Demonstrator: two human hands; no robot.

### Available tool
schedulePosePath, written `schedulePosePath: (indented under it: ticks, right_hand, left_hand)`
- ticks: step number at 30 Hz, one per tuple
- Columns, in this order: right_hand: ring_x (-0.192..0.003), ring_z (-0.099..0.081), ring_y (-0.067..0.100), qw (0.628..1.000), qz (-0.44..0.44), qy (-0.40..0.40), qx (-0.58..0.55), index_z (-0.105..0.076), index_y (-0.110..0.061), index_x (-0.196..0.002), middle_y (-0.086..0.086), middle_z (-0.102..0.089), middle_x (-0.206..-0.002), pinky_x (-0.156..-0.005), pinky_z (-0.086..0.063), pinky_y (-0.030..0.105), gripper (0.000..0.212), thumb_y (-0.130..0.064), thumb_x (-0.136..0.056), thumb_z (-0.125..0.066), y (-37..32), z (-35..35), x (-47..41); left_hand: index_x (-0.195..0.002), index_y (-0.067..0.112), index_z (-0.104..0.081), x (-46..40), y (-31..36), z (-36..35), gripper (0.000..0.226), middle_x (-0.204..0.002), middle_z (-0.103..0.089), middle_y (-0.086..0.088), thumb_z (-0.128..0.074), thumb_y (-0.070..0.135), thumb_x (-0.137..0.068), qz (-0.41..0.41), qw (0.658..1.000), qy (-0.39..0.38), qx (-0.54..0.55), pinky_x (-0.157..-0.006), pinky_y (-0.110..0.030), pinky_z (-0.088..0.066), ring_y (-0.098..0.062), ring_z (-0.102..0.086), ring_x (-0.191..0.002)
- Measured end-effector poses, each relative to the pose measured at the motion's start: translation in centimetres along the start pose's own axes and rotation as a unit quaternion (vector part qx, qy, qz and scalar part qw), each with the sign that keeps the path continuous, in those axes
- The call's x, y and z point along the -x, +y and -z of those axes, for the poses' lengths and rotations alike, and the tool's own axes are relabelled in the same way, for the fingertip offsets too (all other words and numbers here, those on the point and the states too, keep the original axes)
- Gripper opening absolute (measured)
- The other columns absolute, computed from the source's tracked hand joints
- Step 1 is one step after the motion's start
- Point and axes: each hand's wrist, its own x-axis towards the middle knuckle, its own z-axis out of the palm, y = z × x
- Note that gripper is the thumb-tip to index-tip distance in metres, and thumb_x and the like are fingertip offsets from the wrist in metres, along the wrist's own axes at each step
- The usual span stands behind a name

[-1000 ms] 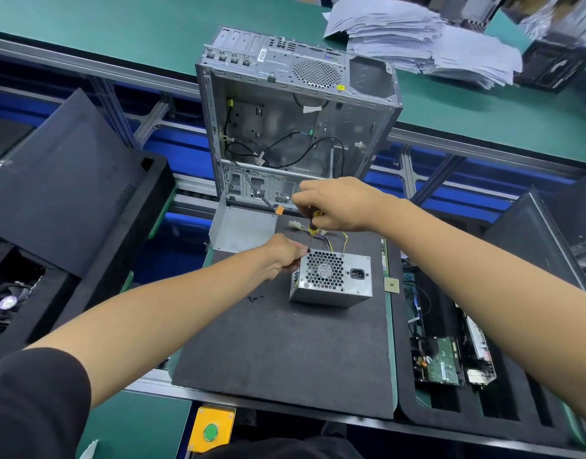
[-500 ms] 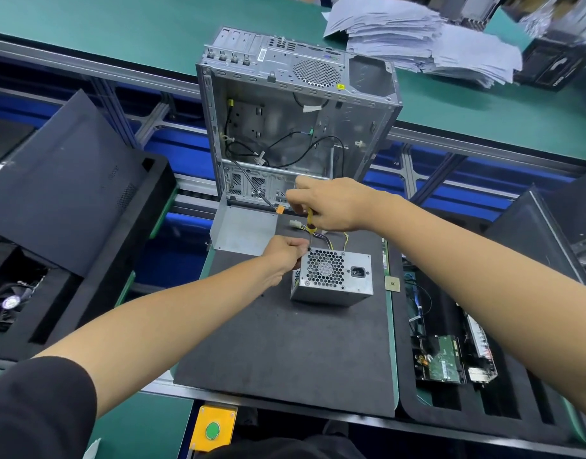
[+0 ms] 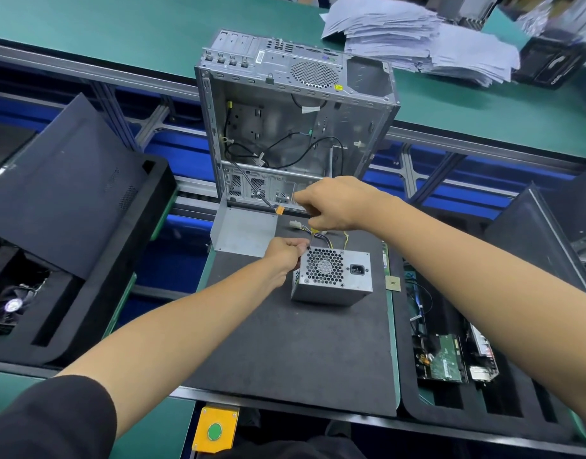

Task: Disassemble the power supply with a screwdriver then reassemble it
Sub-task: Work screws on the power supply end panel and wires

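- Sitting on the dark foam mat (image 3: pixel 285 352) at about 12 o'clock from me is the power supply (image 3: pixel 333 276), fan grille and power socket facing me, its bundle of coloured wires (image 3: pixel 328 238) trailing off the far side.
- My left hand (image 3: pixel 285 251) is at the unit's upper-left corner, at 11 o'clock; its fingers (image 3: pixel 296 245) are curled together around something small at that corner, though I cannot tell what they pinch.
- My right hand (image 3: pixel 338 203) hangs above the far edge of the unit, fingers clamped on the screwdriver (image 3: pixel 313 235), whose yellow band shows just under the hand and whose thin shaft points down to the same corner, beside the left fingers.
- Behind the supply, at 12 o'clock, an open computer case (image 3: pixel 294 127) stands upright with black cables loose inside and an orange connector (image 3: pixel 279 211) hanging at its lower edge.
- A grey metal panel (image 3: pixel 243 230) lies flat between the case and the mat, at 11 o'clock.
- At 9 o'clock a black foam tray (image 3: pixel 86 293) carries a dark side cover (image 3: pixel 63 183) and a cooling fan (image 3: pixel 13 304).
- At 3 o'clock a second foam tray (image 3: pixel 450 405) holds circuit boards (image 3: pixel 445 357).
- A small square chip (image 3: pixel 393 283) lies just right of the mat.
- A stack of papers (image 3: pixel 417 38) lies on the green bench (image 3: pixel 119 24) at 1 o'clock.
- A yellow box with a green button (image 3: pixel 215 430) sits at 6 o'clock.
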Motion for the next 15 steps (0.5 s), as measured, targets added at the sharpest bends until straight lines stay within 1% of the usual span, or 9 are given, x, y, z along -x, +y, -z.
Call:
schedulePosePath:
  ticks: [3,5,7,9,10,11,12,13,15]
  right_hand:
    - [-0.076,-0.052,0.021,1.000,0.006,-0.003,0.011,-0.048,-0.024,-0.084,-0.008,-0.053,-0.083,-0.054,-0.031,0.028,0.018,-0.033,-0.085,-0.064,0.10,0.24,-0.10]
    - [-0.078,-0.049,0.021,0.999,0.025,-0.003,0.022,-0.044,-0.027,-0.089,-0.007,-0.050,-0.091,-0.055,-0.033,0.029,0.016,-0.028,-0.087,-0.060,0.18,0.23,0.12]
    - [-0.072,-0.044,0.021,0.996,0.059,0.010,0.059,-0.043,-0.027,-0.097,-0.005,-0.047,-0.095,-0.049,-0.026,0.027,0.013,-0.026,-0.090,-0.054,0.22,0.06,0.45]
    - [-0.066,-0.038,0.021,0.991,0.088,0.023,0.101,-0.046,-0.025,-0.108,-0.004,-0.043,-0.094,-0.046,-0.017,0.027,0.017,-0.027,-0.093,-0.053,0.18,-0.07,0.59]
    - [-0.065,-0.037,0.022,0.990,0.092,0.022,0.107,-0.047,-0.024,-0.109,-0.004,-0.044,-0.093,-0.045,-0.017,0.027,0.018,-0.026,-0.092,-0.053,0.16,0.00,0.57]
    - [-0.066,-0.039,0.022,0.991,0.082,0.014,0.107,-0.046,-0.024,-0.105,-0.004,-0.045,-0.090,-0.046,-0.018,0.027,0.015,-0.025,-0.091,-0.053,0.11,0.14,0.49]
    - [-0.063,-0.040,0.023,0.992,0.068,0.004,0.105,-0.044,-0.024,-0.097,-0.005,-0.046,-0.083,-0.047,-0.020,0.027,0.012,-0.026,-0.090,-0.053,0.08,0.32,0.41]
    - [-0.058,-0.039,0.022,0.993,0.048,-0.005,0.108,-0.040,-0.024,-0.089,-0.005,-0.044,-0.073,-0.048,-0.022,0.027,0.014,-0.028,-0.089,-0.053,0.08,0.51,0.32]
    - [-0.050,-0.032,0.016,0.991,0.021,-0.019,0.134,-0.037,-0.021,-0.081,-0.004,-0.037,-0.059,-0.048,-0.022,0.027,0.022,-0.033,-0.088,-0.054,0.14,0.80,0.30]
  left_hand:
    - [-0.088,0.020,-0.070,0.11,0.01,0.04,0.021,-0.114,-0.074,-0.017,-0.060,0.009,-0.103,0.001,1.000,0.004,-0.002,-0.104,-0.049,-0.053,-0.030,-0.067,-0.108]
    - [-0.094,0.017,-0.071,0.11,-0.09,0.02,0.015,-0.111,-0.074,-0.017,-0.061,0.009,-0.103,-0.001,1.000,0.005,0.001,-0.104,-0.050,-0.053,-0.029,-0.067,-0.103]
    - [-0.098,0.013,-0.071,0.14,-0.16,0.00,0.011,-0.114,-0.073,-0.017,-0.061,0.010,-0.103,-0.004,1.000,0.005,-0.002,-0.103,-0.049,-0.053,-0.028,-0.067,-0.103]
    - [-0.095,0.016,-0.068,0.22,-0.08,-0.01,0.013,-0.120,-0.072,-0.018,-0.060,0.010,-0.103,-0.008,1.000,0.005,-0.010,-0.106,-0.047,-0.052,-0.030,-0.066,-0.112]
    - [-0.093,0.017,-0.067,0.22,-0.02,0.00,0.014,-0.121,-0.071,-0.018,-0.060,0.010,-0.103,-0.011,1.000,0.006,-0.015,-0.107,-0.046,-0.051,-0.031,-0.065,-0.114]
    - [-0.092,0.018,-0.067,0.21,0.04,0.04,0.015,-0.122,-0.071,-0.018,-0.060,0.010,-0.103,-0.013,1.000,0.006,-0.019,-0.107,-0.045,-0.051,-0.030,-0.065,-0.113]
    - [-0.091,0.018,-0.066,0.21,0.07,0.04,0.016,-0.121,-0.071,-0.017,-0.060,0.010,-0.103,-0.013,1.000,0.006,-0.021,-0.106,-0.044,-0.051,-0.028,-0.064,-0.109]
    - [-0.091,0.018,-0.067,0.23,0.06,0.07,0.016,-0.121,-0.071,-0.017,-0.059,0.010,-0.103,-0.013,1.000,0.005,-0.022,-0.104,-0.043,-0.052,-0.026,-0.063,-0.106]
    - [-0.100,0.013,-0.069,0.08,0.00,0.06,0.012,-0.121,-0.070,-0.017,-0.058,0.009,-0.104,-0.016,1.000,-0.002,-0.025,-0.092,-0.036,-0.056,-0.024,-0.062,-0.101]
